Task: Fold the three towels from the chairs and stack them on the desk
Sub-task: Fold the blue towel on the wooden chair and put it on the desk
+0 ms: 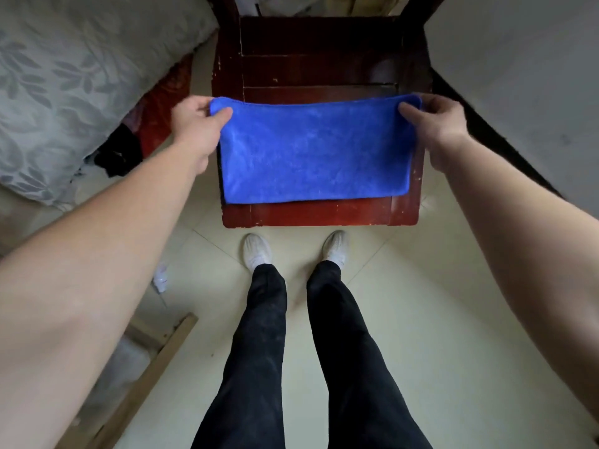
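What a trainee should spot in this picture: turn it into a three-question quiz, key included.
1. True or false: the blue towel is bunched into a ball.
2. Where do the left hand and right hand pinch the towel? A: near corners. B: far corners. C: the middle.
3. Fill in: the towel is spread over the seat of a dark red wooden ___.

Key: 1 false, it is spread flat; 2 B; 3 chair.
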### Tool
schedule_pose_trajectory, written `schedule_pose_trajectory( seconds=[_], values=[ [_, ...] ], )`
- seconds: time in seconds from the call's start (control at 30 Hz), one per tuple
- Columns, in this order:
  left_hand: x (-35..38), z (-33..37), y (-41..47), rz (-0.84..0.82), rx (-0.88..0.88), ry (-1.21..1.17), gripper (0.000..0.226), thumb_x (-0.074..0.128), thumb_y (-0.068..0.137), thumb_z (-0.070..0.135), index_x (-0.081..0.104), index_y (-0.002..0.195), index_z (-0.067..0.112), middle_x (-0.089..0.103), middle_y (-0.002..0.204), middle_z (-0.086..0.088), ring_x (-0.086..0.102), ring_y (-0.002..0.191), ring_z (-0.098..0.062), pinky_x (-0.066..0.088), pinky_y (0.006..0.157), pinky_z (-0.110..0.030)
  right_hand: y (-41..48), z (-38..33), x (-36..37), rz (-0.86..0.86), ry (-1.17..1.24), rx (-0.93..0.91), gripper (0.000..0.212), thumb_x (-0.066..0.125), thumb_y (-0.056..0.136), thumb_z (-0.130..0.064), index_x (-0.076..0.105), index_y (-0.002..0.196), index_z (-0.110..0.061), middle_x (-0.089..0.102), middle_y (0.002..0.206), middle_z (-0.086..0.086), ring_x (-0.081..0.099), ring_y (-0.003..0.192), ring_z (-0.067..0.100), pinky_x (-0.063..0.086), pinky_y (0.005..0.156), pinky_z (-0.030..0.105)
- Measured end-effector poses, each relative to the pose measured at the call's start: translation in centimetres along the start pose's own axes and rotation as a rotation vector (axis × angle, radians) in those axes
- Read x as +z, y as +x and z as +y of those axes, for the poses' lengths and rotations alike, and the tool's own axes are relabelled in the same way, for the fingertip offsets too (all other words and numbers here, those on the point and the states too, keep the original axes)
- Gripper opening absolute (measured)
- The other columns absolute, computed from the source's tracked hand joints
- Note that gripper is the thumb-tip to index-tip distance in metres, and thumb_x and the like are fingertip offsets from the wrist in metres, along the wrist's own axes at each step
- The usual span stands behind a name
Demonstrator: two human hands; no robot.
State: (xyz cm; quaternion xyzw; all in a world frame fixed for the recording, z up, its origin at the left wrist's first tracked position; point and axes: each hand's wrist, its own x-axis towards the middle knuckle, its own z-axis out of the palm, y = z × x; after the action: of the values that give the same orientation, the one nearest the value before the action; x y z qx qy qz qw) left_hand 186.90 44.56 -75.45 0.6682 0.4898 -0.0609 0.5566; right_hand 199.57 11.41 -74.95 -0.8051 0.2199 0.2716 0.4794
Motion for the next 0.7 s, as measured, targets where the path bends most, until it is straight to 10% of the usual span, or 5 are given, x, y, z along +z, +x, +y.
schedule_pose_trajectory(
  seconds=[0.23, 0.7],
  values=[
    [-0.2, -1.2, 1.0, -0.016, -0.111, -0.131, 0.022, 0.077, 0.081, 0.014, 0.064, 0.098, 0.015, 0.074, 0.1, -0.004, 0.074, 0.089, -0.015, 0.06, 0.082, -0.032, 1.2, 1.1, 2.2, 0.106, -0.012, -0.047, 0.011, 0.073, 0.084, -0.032, 0.064, 0.09, -0.031, 0.068, 0.09, -0.015, 0.067, 0.092, 0.008, 0.055, 0.092, 0.029],
    [0.5, -2.9, 1.9, 0.234, -0.111, -0.134, 0.039, 0.071, 0.084, 0.023, 0.062, 0.12, 0.01, 0.07, 0.105, -0.001, 0.069, 0.092, -0.013, 0.057, 0.083, -0.027, 0.9, 1.9, 3.7, 0.268, -0.185, -0.168, 0.047, 0.062, 0.092, -0.033, 0.054, 0.134, -0.014, 0.064, 0.095, -0.011, 0.06, 0.086, 0.001, 0.039, 0.077, 0.002]
  ],
)
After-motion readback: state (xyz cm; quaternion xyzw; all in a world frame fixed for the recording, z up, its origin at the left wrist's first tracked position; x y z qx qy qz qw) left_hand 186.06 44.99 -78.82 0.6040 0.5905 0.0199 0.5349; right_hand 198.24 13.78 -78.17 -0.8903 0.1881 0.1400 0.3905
